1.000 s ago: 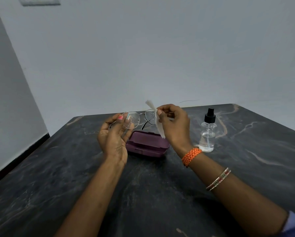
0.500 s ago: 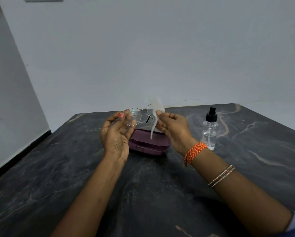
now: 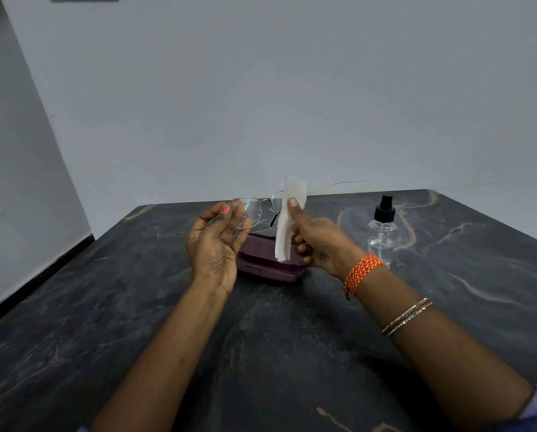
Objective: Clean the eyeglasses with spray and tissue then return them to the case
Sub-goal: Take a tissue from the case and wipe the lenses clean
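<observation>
My left hand [image 3: 214, 241] pinches the eyeglasses [image 3: 254, 212] by one lens rim, above the case [image 3: 261, 260]; my right hand [image 3: 318, 244] grips the tissue [image 3: 287, 219] against the other lens. Pressing too hard could, I think, twist the thin frame.

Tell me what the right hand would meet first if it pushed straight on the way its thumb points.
Probably the eyeglasses: the right hand already holds the tissue against one lens. Beyond looks free, though depth is unclear.
</observation>
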